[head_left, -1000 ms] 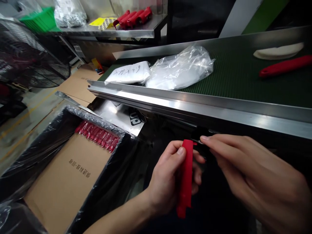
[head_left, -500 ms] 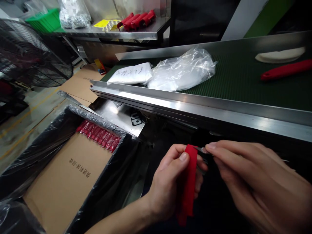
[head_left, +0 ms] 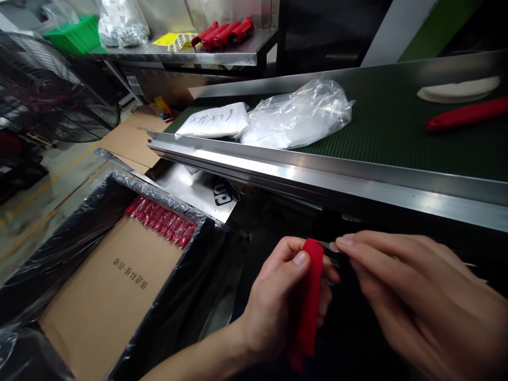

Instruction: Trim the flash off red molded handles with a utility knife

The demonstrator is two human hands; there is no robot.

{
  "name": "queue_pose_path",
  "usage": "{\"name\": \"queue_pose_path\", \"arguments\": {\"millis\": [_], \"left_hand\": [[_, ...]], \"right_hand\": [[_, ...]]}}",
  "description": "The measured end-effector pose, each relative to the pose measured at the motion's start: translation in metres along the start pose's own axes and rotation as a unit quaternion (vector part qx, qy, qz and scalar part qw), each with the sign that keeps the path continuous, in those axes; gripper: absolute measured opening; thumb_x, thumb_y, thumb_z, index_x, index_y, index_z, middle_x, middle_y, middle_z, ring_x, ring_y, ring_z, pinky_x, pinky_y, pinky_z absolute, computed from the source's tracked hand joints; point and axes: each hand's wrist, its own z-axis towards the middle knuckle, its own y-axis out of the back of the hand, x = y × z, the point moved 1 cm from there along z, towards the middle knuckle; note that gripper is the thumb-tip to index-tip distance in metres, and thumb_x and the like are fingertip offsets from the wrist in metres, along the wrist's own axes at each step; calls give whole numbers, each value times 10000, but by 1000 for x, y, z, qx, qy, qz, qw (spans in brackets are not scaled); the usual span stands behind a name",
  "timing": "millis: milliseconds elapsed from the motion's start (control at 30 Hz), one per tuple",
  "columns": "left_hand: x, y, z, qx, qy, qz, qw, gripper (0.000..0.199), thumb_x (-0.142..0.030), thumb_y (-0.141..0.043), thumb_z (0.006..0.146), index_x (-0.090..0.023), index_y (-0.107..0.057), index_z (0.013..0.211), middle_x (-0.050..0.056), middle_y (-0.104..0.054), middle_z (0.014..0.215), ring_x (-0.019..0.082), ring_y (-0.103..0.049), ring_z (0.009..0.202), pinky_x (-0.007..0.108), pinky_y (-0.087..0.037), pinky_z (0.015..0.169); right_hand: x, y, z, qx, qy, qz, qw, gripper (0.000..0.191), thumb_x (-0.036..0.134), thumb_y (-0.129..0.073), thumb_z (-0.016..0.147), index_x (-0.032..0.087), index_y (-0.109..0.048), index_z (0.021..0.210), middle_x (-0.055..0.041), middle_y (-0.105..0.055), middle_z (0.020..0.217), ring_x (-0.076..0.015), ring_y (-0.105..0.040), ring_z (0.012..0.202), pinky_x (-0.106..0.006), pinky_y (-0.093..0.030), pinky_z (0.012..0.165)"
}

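Observation:
My left hand (head_left: 273,296) is closed around a long, flat-faced red plastic part (head_left: 311,296), held nearly upright with my thumb on its upper side. At the part's top edge, a thin metal blade (head_left: 328,246) reaches in from the right. The thumb and fingers of my right hand (head_left: 413,291) pinch this blade, and most of it is hidden inside the hand. Its tip is at or close to the red part; whether they touch I cannot tell.
A conveyor (head_left: 381,137) with a metal rail crosses ahead, bearing plastic bags (head_left: 297,116), a red handle-shaped part (head_left: 464,114) and a pale curved piece (head_left: 458,90). At left stands a lined box (head_left: 170,296) with cardboard and bagged red parts (head_left: 161,221). A fan (head_left: 51,90) is beyond.
Both hands keep their grips. The red part and my hands sit very slightly lower and further right in the view; the blade stays by the part's top edge.

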Motion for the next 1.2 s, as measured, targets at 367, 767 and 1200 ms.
{"name": "queue_pose_path", "arguments": {"millis": [367, 767, 1200], "left_hand": [[-5, -2, 3, -17, 9, -7, 1000, 235, -398, -533, 940, -164, -520, 953, 24, -588, 841, 53, -487, 492, 137, -384, 418], [-20, -3, 15, -23, -29, 29, 999, 235, -404, -529, 944, -171, -502, 935, 16, -568, 845, 59, -476, 541, 131, -406, 448], [-29, -4, 28, -13, -38, 8, 999, 170, -349, -436, 984, -191, -458, 926, 2, -530, 837, 59, -433, 493, 142, -363, 387]], "right_hand": [[-4, 2, -10, 58, 69, -27, 996, 441, 89, -539, 905, 188, -566, 1334, -89, -639, 1174, -233, -605, 1041, -386, -457, 826], [9, -9, -30, 35, 117, -35, 992, 384, 46, -554, 912, 169, -643, 1264, -91, -615, 1185, -232, -562, 1046, -382, -418, 866], [18, -17, -49, 27, 110, -45, 993, 354, 96, -516, 937, 217, -677, 1227, -48, -652, 1149, -232, -577, 991, -379, -424, 810]]}}
